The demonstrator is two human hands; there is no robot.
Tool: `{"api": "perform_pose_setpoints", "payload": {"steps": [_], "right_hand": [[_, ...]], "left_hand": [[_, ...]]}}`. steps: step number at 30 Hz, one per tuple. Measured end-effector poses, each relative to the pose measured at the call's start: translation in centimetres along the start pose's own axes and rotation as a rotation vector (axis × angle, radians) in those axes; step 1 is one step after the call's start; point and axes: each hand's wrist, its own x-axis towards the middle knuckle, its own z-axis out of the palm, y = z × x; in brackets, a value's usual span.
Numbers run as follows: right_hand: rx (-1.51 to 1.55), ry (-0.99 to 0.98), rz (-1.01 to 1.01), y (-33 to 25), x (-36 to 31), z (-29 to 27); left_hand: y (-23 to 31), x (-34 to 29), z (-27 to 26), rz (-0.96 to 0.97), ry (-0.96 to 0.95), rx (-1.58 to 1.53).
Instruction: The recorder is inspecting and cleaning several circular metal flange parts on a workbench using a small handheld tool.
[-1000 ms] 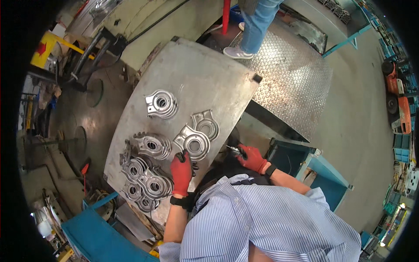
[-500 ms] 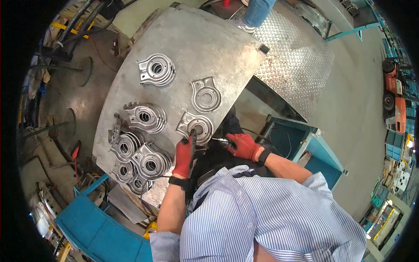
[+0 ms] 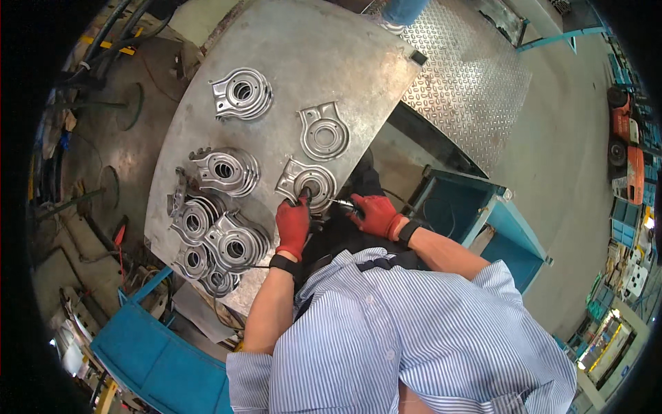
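Observation:
My left hand (image 3: 293, 226) in a red glove with dark fingertips grips the near edge of a stamped metal bracket (image 3: 289, 181), one finger at its round centre opening. The bracket lies at the right edge of the steel table (image 3: 289, 65). My right hand (image 3: 378, 217), also gloved in red, is closed around a slim metal tool (image 3: 343, 203). The tool's tip points left, close to the bracket's rim; whether they touch I cannot tell. Just beyond lies a second, single bracket (image 3: 324, 136) of the same shape.
Stacked brackets stand on the table: one pile (image 3: 243, 94) farther away, another (image 3: 225, 170) at mid-left, several more (image 3: 236, 247) near my left forearm. A blue metal cart (image 3: 476, 221) is on the right, a blue panel (image 3: 155, 352) at lower left. Another person's leg (image 3: 403, 10) shows at the top.
My left finger, stretched across the bracket before, is now bent at its centre opening. My right hand with the tool has come slightly left. The whole view has shifted a little.

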Motion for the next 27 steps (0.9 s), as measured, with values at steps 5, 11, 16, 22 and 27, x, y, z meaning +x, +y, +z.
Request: {"api": "perform_pose_setpoints", "payload": {"steps": [5,11,16,22,27], "right_hand": [[0.017,0.084,0.048,0.4,-0.1,1.3],[0.048,0.153,0.032,-0.3,-0.3,1.1],[0.047,0.092,0.046,-0.1,-0.1,1.4],[0.042,0.115,0.053,-0.1,-0.2,1.4],[0.006,0.103,0.08,-0.6,-0.5,0.6]], "left_hand": [[1.7,-0.1,-0.7,-0.099,0.019,0.04],[0.9,-0.3,0.1,0.107,0.26,0.059],[0.4,0.2,0.2,0.034,0.169,-0.013],[2.5,-0.5,-1.4,-0.069,0.034,-0.027],[3.1,-0.5,-1.8,-0.101,0.028,-0.038]]}}
